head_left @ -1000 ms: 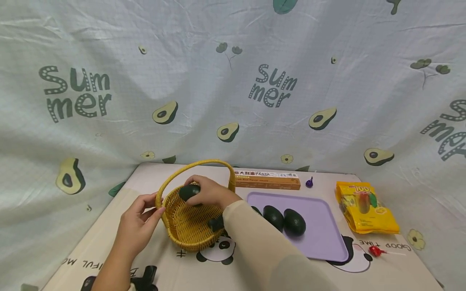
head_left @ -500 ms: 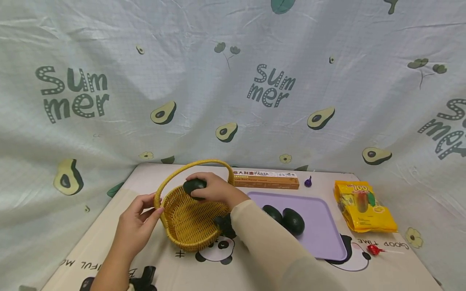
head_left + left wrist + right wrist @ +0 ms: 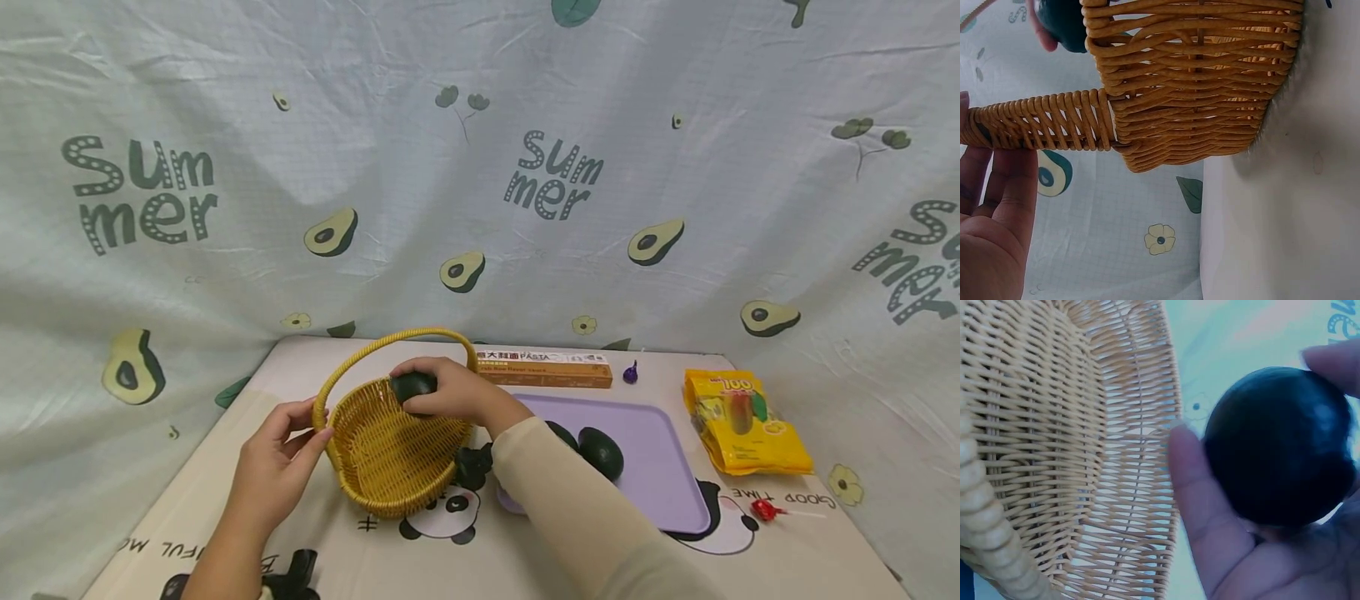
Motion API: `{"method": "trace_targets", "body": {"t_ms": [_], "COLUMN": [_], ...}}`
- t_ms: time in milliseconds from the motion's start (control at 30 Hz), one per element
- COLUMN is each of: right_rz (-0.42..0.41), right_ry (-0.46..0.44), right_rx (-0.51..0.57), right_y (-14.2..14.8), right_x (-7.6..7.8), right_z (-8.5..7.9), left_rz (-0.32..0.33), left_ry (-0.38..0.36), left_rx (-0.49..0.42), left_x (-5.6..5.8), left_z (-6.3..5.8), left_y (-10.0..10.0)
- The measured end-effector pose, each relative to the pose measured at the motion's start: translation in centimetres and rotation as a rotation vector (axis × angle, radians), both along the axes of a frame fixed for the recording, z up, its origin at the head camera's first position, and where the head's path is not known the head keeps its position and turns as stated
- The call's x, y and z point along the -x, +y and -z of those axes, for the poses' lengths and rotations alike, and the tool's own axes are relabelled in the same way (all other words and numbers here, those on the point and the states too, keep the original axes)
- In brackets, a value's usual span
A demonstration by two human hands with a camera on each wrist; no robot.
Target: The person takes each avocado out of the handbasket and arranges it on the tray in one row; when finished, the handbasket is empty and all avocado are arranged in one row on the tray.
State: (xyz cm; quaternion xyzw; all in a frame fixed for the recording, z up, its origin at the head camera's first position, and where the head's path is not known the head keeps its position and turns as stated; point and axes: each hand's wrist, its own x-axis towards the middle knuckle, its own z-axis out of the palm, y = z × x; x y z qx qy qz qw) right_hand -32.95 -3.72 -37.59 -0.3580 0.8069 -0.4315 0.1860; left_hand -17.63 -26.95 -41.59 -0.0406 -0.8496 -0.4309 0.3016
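My left hand point(image 3: 273, 467) holds the yellow wicker basket point(image 3: 390, 454) by the left side of its arched handle, thumb on one side and fingers on the other. The basket stands on the table, its woven bottom showing. My right hand point(image 3: 461, 392) grips a dark green avocado point(image 3: 413, 385) over the basket's back right rim, under the handle arch. In the right wrist view the avocado point(image 3: 1279, 450) sits between thumb and fingers, beside the basket wall point(image 3: 1141, 444). The left wrist view shows the handle point(image 3: 1035, 122) against my left fingers.
Right of the basket lies a lilac tray point(image 3: 663, 492) with avocados point(image 3: 600, 454) on it, partly hidden by my right sleeve. Behind stand a pasta box point(image 3: 547, 372) and a purple-wrapped lollipop point(image 3: 631, 373). A yellow snack bag point(image 3: 746, 425) and a red lollipop point(image 3: 765, 510) lie farther right.
My right hand has moved right with the avocado, from over the basket's inside to near its back right rim. My left hand keeps its hold on the handle.
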Motion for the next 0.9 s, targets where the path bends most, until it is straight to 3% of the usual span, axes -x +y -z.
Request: {"method": "trace_targets", "body": {"t_ms": [633, 900], "right_rz": [-0.029, 0.018], "right_ry": [0.036, 0.004], "right_rx": [0.011, 0.049], "right_y": [3.6, 5.1], "right_x": [-1.3, -2.2], "right_z": [-0.4, 0.0], "left_rz": [0.01, -0.003], "left_ry": [0.013, 0.011], "left_rx": [0.003, 0.011], "left_x": [0.1, -0.1], "left_z": [0.0, -0.1], "left_y": [0.0, 0.0]}}
